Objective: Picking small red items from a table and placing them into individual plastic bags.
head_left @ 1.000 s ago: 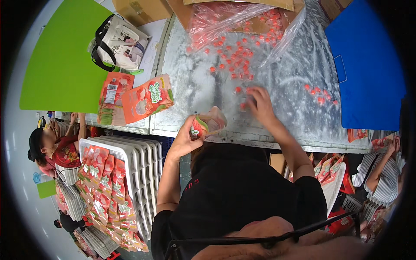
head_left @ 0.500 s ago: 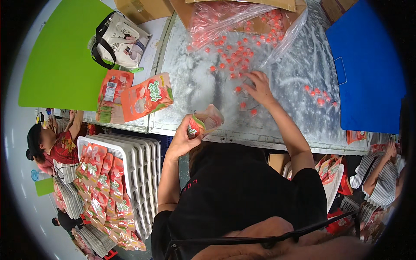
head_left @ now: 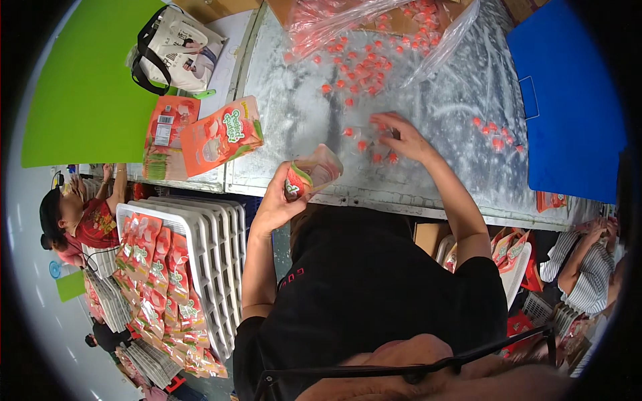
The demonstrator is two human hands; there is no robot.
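left hand [head_left: 273, 203] first, and it's closed snugly round the lower part of a peach-coloured pouch [head_left: 319, 167], which leans to the right over the near edge of the bench [head_left: 287, 127], its upper end looking spread. over to the right hand [head_left: 393, 134]: fingers curled, thumb well apart from them, low over the bench's near half, red showing right at the fingertips, but whether a piece is actually caught there i can't tell. just beside it, a few red wrapped pieces [head_left: 362, 145] straggle toward the near edge, and here's the danger: a broad sweep could knock one off that edge, and a loose pinch could drop one short of the pouch. the pouch could cause trouble too, for if the left hand squeezes harder the mouth may pinch narrow, and a steeper tilt might spill whatever is inside. farther out, the main scatter [head_left: 361, 75] spreads from the plastic liner [head_left: 317, 30] at the far edge, a smaller cluster [head_left: 497, 142] sits off by the blue panel [head_left: 568, 100], and flat pouches [head_left: 224, 137] overlap toward the near left corner, where a bumped elbow could send the stack sliding.
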